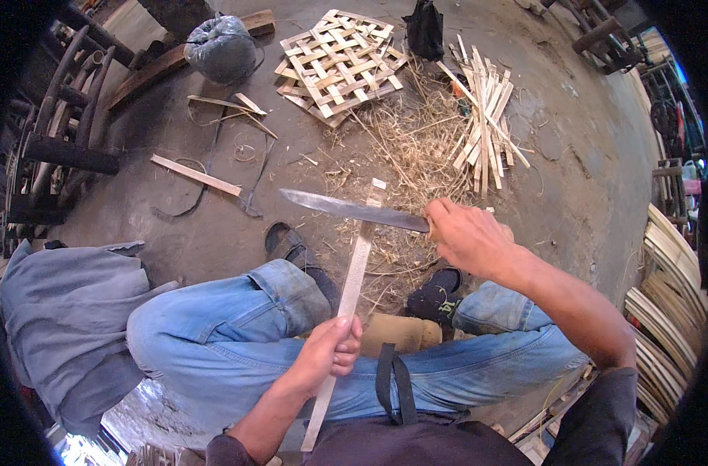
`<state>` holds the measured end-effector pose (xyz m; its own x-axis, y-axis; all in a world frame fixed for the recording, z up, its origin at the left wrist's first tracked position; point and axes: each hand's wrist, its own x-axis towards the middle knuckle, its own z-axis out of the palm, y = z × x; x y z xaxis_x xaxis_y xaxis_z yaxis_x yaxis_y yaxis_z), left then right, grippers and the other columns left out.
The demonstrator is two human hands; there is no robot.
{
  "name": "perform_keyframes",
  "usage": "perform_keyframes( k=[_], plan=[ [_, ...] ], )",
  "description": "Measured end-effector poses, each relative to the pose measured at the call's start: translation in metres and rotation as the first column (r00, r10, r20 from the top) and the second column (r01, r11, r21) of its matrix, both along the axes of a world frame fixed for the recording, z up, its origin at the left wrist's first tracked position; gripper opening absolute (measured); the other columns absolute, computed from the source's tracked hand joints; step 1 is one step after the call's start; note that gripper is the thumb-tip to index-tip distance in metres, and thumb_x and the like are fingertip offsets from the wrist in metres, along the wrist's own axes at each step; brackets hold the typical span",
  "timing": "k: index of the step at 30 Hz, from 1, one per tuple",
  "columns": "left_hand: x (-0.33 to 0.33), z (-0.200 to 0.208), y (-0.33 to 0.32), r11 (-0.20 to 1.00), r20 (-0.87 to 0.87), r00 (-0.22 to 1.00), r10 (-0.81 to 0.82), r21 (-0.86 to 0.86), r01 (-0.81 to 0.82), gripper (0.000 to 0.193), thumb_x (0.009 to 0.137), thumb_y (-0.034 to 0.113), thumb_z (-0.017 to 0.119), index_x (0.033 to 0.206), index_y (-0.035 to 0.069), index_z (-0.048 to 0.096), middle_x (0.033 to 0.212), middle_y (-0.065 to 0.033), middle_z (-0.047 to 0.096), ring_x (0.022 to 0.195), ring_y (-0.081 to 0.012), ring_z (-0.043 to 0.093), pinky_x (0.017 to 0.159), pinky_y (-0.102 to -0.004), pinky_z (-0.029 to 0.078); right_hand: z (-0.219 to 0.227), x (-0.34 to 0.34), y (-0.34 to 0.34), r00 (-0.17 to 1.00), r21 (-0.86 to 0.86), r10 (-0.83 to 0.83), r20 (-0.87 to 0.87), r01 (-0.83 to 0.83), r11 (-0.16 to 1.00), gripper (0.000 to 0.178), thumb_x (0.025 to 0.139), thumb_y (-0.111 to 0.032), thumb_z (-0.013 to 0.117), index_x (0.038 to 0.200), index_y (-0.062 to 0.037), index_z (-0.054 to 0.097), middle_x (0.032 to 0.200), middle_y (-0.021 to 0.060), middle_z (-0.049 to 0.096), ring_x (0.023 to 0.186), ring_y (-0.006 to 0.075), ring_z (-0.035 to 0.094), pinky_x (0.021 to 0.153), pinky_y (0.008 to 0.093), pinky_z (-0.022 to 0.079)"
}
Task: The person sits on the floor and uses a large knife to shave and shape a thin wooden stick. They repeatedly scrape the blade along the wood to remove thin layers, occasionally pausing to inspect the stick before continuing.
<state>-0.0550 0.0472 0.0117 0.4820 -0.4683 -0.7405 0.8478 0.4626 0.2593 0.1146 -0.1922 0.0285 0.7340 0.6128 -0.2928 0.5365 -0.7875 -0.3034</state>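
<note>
My left grip (332,349) is closed firmly around a pale, narrow strip (352,279), which slants from near my waist, over my blue jeans (214,318), out above the floor (579,147). My right grip (472,237) is clenched around the handle end of a long-bladed knife (346,207); its tip points left, and it crosses over the strip near the far end, though I cannot tell whether they touch. Beyond lie curly shavings (412,136), with heaped loose strips (486,116) to the right and woven lattice panels (342,66) farther ahead.
</note>
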Motion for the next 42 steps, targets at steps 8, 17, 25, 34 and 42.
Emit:
perform_keyframes(
  k=[8,17,25,34,42],
  plan=[
    [-0.012,0.004,-0.002,0.989,0.045,0.993,-0.111,0.100,0.106,0.033,0.102,0.044,0.044,0.086,0.014,0.041,0.066,0.0062,0.028,0.050,-0.0036,0.024,0.041,-0.0209,0.018,-0.010,-0.044,-0.009,0.991,-0.035,0.049,-0.123,-0.053,0.998,0.017,0.085,-0.014,0.054,0.097,-0.0031,0.055,0.081,0.0185,0.065,0.070,0.0393,0.066,0.061,0.0477,0.055],
    [-0.019,0.013,-0.011,0.975,0.092,0.982,-0.167,0.163,0.151,0.037,0.102,0.045,0.042,0.084,0.014,0.039,0.065,0.0052,0.029,0.049,-0.0044,0.026,0.040,-0.0219,0.018,-0.020,-0.014,-0.032,0.994,0.007,-0.107,0.021,0.107,0.994,0.012,0.082,-0.015,0.058,0.089,-0.0056,0.055,0.074,0.0157,0.062,0.064,0.0355,0.066,0.058,0.0450,0.055],
    [-0.015,0.008,-0.015,0.985,-0.007,0.988,-0.153,0.076,0.153,0.039,0.102,0.046,0.042,0.080,0.014,0.036,0.063,0.0054,0.028,0.048,-0.0042,0.024,0.039,-0.0216,0.018,-0.022,-0.005,-0.036,0.994,0.009,-0.035,0.108,0.034,0.999,0.010,0.084,-0.012,0.053,0.086,-0.0028,0.054,0.077,0.0160,0.066,0.066,0.0361,0.068,0.055,0.0475,0.055],
    [-0.017,0.007,-0.029,0.968,0.105,0.972,-0.210,0.159,0.192,0.040,0.102,0.046,0.041,0.078,0.015,0.035,0.063,0.0055,0.028,0.048,-0.0049,0.025,0.040,-0.0227,0.019,-0.009,-0.053,-0.025,0.994,-0.001,0.091,-0.059,-0.091,0.996,0.012,0.087,-0.015,0.053,0.088,-0.0032,0.055,0.080,0.0165,0.066,0.069,0.0330,0.069,0.058,0.0439,0.057],
    [-0.022,0.007,-0.020,0.980,0.035,0.989,-0.142,0.144,0.136,0.039,0.102,0.044,0.041,0.077,0.014,0.035,0.061,0.0053,0.026,0.047,-0.0049,0.021,0.039,-0.0234,0.016,-0.006,-0.016,-0.067,0.976,-0.097,-0.216,0.032,0.218,0.971,0.010,0.084,-0.010,0.051,0.090,-0.0023,0.054,0.084,0.0198,0.066,0.075,0.0373,0.069,0.063,0.0461,0.057]
  ],
)
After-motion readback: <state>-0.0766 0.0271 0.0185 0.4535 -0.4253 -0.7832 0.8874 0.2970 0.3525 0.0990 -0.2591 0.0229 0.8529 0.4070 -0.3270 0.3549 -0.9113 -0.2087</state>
